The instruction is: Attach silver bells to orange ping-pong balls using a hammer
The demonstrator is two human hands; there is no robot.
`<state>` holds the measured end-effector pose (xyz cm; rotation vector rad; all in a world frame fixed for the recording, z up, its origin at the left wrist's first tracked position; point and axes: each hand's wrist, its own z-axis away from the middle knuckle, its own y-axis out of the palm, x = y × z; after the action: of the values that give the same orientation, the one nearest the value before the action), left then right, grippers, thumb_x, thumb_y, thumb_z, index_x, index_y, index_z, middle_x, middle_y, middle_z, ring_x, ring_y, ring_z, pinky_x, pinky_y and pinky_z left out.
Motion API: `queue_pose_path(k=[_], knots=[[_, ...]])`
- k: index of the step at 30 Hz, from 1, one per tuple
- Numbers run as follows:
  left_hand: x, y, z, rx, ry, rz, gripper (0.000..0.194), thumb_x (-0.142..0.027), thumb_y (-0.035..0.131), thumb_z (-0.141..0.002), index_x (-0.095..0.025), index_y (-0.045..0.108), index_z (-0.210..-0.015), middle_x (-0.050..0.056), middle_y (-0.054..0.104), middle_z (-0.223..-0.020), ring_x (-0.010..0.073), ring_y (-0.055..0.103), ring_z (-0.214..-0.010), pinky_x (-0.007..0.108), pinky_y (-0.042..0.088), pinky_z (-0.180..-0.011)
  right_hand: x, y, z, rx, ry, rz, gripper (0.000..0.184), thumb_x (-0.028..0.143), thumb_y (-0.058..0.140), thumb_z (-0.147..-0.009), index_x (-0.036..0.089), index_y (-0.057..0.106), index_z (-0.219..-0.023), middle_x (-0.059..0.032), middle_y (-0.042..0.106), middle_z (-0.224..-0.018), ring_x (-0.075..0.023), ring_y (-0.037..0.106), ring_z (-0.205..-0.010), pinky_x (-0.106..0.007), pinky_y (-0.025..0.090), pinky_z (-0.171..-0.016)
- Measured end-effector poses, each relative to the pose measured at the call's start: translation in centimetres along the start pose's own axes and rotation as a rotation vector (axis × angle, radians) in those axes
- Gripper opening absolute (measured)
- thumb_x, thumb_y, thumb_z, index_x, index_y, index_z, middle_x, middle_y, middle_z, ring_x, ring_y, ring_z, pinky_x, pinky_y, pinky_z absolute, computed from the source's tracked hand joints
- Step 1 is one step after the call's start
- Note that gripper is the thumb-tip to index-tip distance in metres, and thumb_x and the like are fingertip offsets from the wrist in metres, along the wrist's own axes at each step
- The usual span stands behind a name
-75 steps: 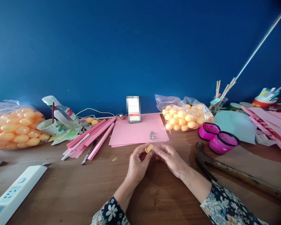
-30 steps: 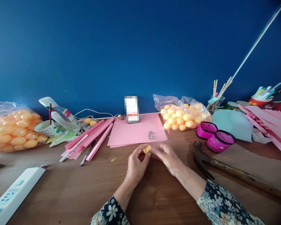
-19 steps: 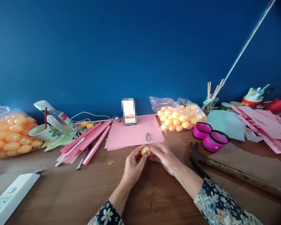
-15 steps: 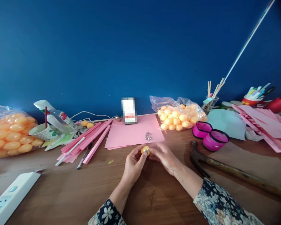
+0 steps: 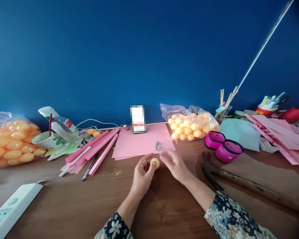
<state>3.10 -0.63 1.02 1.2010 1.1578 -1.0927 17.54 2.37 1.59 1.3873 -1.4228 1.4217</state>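
Between the fingers of my left hand (image 5: pixel 142 174) is a small orange ball (image 5: pixel 155 162). The thumb lies over its top, and a tiny silvery spot shows beside the thumb tip. My right hand (image 5: pixel 175 167) is apart from the ball, just to its right. Its fingers are loosely bent and spread, and I see nothing in them. Those fingertips are close to a little heap of shiny silver pieces (image 5: pixel 158 146), too small to make out, near the front edge of the pink paper (image 5: pixel 137 146).
A phone (image 5: pixel 138 119) stands upright at the back. Bags of orange balls (image 5: pixel 186 127) lie right and left. A hammer (image 5: pixel 239 179) and magenta bands (image 5: pixel 229 152) are at right. Pink strips (image 5: pixel 89 149), a pen (image 5: pixel 90 166) and a power strip (image 5: pixel 15 207) are at left.
My right hand has come away from the ball and moved a little to the right. The left hand keeps hold of the ball, its thumb now over the silvery spot on top.
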Motion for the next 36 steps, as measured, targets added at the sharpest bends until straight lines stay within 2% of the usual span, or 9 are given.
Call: queue_pose_path(k=[4, 7, 10, 14, 21, 25, 30, 34, 36], knots=[[0.1, 0.0, 0.1, -0.030, 0.041, -0.070, 0.030, -0.033, 0.059, -0.074, -0.016, 0.056, -0.098, 0.006, 0.065, -0.089, 0.0150, 0.061, -0.080, 0.026, 0.048, -0.073, -1.5, -0.9, -1.8, -0.166, -0.210, 0.480, 0.017, 0.023, 0.046, -0.083, 0.021, 0.059, -0.093, -0.0070, 0.062, -0.099, -0.0213, 0.056, -0.093, -0.037, 0.043, -0.086], [0.3, -0.1, 0.1, -0.029, 0.060, -0.106, 0.027, -0.031, 0.060, -0.073, -0.015, 0.058, -0.095, 0.005, 0.064, -0.086, 0.0148, 0.060, -0.078, 0.025, 0.048, -0.072, -2.7, -1.0, -2.7, -0.160, -0.268, 0.707, 0.026, 0.017, 0.044, -0.083, 0.023, 0.060, -0.102, -0.0066, 0.062, -0.103, -0.0227, 0.052, -0.100, -0.041, 0.036, -0.093], [0.3, 0.0, 0.1, -0.043, 0.055, -0.091, 0.030, -0.029, 0.061, -0.071, -0.015, 0.058, -0.098, 0.007, 0.064, -0.092, 0.0156, 0.060, -0.082, 0.025, 0.048, -0.075, -3.0, -0.9, -2.8, -0.119, -0.304, 0.828, 0.031, 0.015, 0.042, -0.083, 0.024, 0.059, -0.107, -0.0055, 0.062, -0.106, -0.0217, 0.051, -0.101, -0.040, 0.035, -0.095], [0.2, 0.0, 0.1, -0.018, 0.052, -0.081, 0.032, -0.028, 0.061, -0.071, -0.015, 0.058, -0.101, 0.007, 0.064, -0.094, 0.0158, 0.060, -0.085, 0.025, 0.047, -0.077, -2.6, -0.9, -2.6, -0.107, -0.313, 0.872, 0.026, 0.018, 0.042, -0.084, 0.025, 0.062, -0.101, -0.0060, 0.062, -0.103, -0.0218, 0.051, -0.100, -0.039, 0.035, -0.094], [0.8, -0.2, 0.0, 0.015, 0.063, -0.128, 0.038, -0.029, 0.061, -0.071, -0.015, 0.056, -0.106, 0.008, 0.063, -0.095, 0.0169, 0.060, -0.086, 0.028, 0.048, -0.079, -2.8, -1.0, -2.7, -0.139, -0.266, 0.876, 0.016, 0.022, 0.045, -0.084, 0.022, 0.061, -0.078, -0.0052, 0.060, -0.088, -0.0205, 0.051, -0.092, -0.034, 0.039, -0.084], [0.7, -0.1, 0.0, 0.019, 0.050, -0.077, 0.041, -0.028, 0.063, -0.070, -0.017, 0.053, -0.108, 0.007, 0.063, -0.096, 0.0154, 0.061, -0.083, 0.028, 0.049, -0.077, -3.4, -1.0, -2.9, -0.161, -0.286, 0.864, 0.013, 0.020, 0.047, -0.081, 0.022, 0.057, -0.073, -0.0030, 0.060, -0.079, -0.0197, 0.051, -0.087, -0.036, 0.036, -0.090], [0.2, 0.0, 0.1, 0.010, 0.065, -0.063, 0.029, -0.029, 0.064, -0.069, -0.016, 0.056, -0.094, 0.005, 0.064, -0.085, 0.0145, 0.061, -0.078, 0.025, 0.049, -0.072, -3.2, -1.0, -2.7, -0.174, -0.268, 0.868, 0.014, 0.020, 0.047, -0.080, 0.022, 0.058, -0.073, -0.0029, 0.062, -0.077, -0.0202, 0.052, -0.086, -0.036, 0.035, -0.090], [-0.1, 0.0, 0.3, 0.014, 0.027, -0.054, 0.037, -0.031, 0.065, -0.068, -0.015, 0.060, -0.101, 0.007, 0.066, -0.090, 0.0171, 0.062, -0.082, 0.027, 0.050, -0.075, -2.6, -1.1, -2.6, -0.150, -0.271, 0.848, 0.019, 0.020, 0.046, -0.081, 0.025, 0.062, -0.089, -0.0034, 0.065, -0.092, -0.0205, 0.053, -0.093, -0.035, 0.036, -0.089], [-0.2, 0.0, 0.3, 0.016, 0.014, -0.061, 0.041, -0.031, 0.065, -0.067, -0.016, 0.060, -0.105, 0.007, 0.067, -0.094, 0.0178, 0.063, -0.083, 0.028, 0.049, -0.076, -2.5, -1.1, -2.5, -0.133, -0.279, 0.843, 0.021, 0.019, 0.045, -0.082, 0.026, 0.064, -0.087, -0.0029, 0.066, -0.095, -0.0201, 0.053, -0.095, -0.036, 0.035, -0.091]])
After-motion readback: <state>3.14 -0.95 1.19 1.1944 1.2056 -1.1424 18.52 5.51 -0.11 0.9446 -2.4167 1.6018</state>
